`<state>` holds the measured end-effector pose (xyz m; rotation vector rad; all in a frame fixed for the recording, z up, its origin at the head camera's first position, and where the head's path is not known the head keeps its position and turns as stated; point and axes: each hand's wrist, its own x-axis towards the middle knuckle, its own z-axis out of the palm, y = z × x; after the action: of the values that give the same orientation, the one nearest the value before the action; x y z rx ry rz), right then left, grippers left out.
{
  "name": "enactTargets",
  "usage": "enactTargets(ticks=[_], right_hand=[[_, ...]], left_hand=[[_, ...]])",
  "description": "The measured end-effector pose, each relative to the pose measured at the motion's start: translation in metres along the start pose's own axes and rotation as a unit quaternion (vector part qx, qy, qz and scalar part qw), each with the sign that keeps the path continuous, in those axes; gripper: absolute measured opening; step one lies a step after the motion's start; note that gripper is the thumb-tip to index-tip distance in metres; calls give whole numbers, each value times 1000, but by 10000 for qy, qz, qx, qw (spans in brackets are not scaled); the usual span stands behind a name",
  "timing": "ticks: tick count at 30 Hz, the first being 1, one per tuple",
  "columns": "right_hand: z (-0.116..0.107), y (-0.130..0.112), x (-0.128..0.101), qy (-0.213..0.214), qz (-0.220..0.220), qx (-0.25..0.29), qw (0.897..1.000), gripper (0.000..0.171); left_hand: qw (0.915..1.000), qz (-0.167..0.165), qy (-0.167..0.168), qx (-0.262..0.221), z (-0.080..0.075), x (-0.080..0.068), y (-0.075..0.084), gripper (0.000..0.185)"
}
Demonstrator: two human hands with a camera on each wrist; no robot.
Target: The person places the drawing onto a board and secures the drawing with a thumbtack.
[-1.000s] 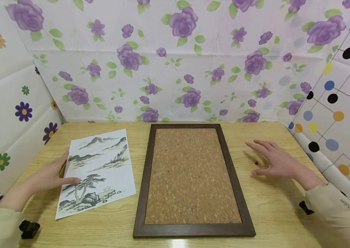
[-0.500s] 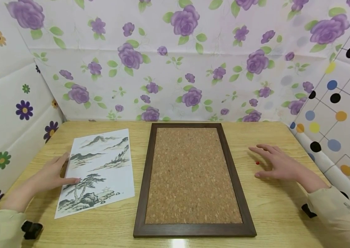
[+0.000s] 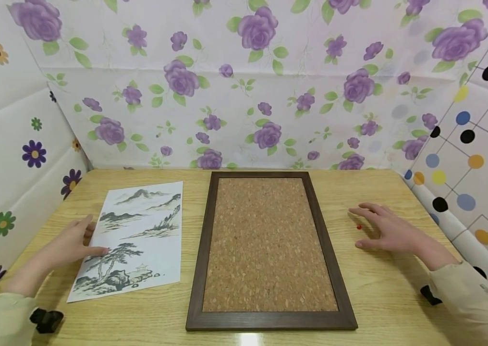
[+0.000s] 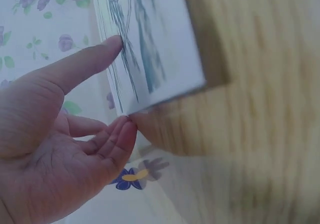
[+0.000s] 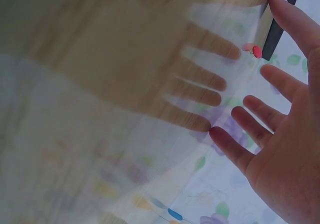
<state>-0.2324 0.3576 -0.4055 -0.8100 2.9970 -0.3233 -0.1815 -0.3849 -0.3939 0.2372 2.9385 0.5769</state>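
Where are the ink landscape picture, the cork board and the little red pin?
ink landscape picture (image 3: 133,240): head view, middle of the sheet.
cork board (image 3: 267,245): head view, centre of the cork.
red pin (image 3: 359,227): head view, its head.

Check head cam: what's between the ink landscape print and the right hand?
The cork board in its dark wood frame lies flat between the print and the right hand. A small red pin sits by that hand's fingers. Head view shows it.

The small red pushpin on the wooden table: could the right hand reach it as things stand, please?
Probably yes: the small red pushpin lies uncovered just beside the open right hand, with only bare wooden table between them.
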Motion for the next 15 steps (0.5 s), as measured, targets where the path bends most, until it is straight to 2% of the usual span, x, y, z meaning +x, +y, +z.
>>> enactTargets(ticks=[6, 9, 13, 15], right_hand=[[1, 1, -1, 78, -30, -14, 10000, 80], [1, 1, -2, 114, -40, -24, 9999, 76], [1, 0, -2, 127, -41, -49, 9999, 74], [1, 0, -2, 134, -39, -54, 9999, 73]], left_hand=[[9995, -193, 28, 246, -1, 0, 8, 122], [9994, -253, 60, 229, -1, 1, 10, 117], [9993, -363, 43, 4, 2, 1, 9, 76], [9991, -408, -14, -110, 3, 0, 8, 65]])
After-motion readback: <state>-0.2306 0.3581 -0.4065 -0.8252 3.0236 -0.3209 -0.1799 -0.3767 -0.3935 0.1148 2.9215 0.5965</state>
